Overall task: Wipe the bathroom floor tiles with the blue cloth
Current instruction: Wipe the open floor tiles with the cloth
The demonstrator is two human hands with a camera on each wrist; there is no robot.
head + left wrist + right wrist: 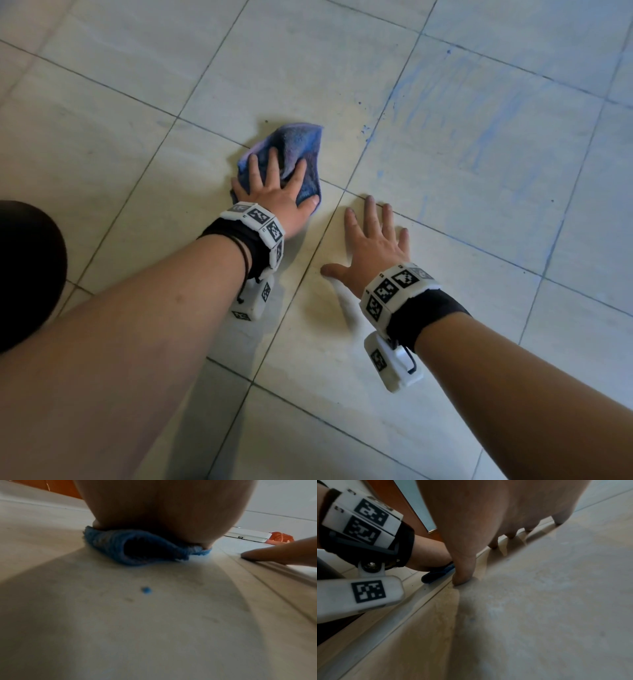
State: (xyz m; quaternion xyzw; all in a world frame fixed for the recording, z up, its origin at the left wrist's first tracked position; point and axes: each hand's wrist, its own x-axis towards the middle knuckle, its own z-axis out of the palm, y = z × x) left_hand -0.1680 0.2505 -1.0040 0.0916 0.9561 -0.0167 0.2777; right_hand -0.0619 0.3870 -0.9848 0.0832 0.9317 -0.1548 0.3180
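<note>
A folded blue cloth (294,147) lies on the pale floor tiles (137,85), in the middle of the head view. My left hand (274,185) presses flat on top of it, fingers spread and straight, thumb beside its right edge. From the left wrist view the cloth (109,543) bulges out under my palm (164,509). My right hand (373,240) rests flat on a bare tile to the right of the cloth, fingers spread, holding nothing. In the right wrist view its thumb (462,566) touches the tile beside a grout line, with the cloth (436,573) beyond.
Blue smears (479,113) streak the tiles at the upper right. A small blue speck (146,590) lies on the tile behind the cloth. A dark knee (24,270) sits at the left edge. An orange object (281,539) and a white threshold (248,536) lie far off.
</note>
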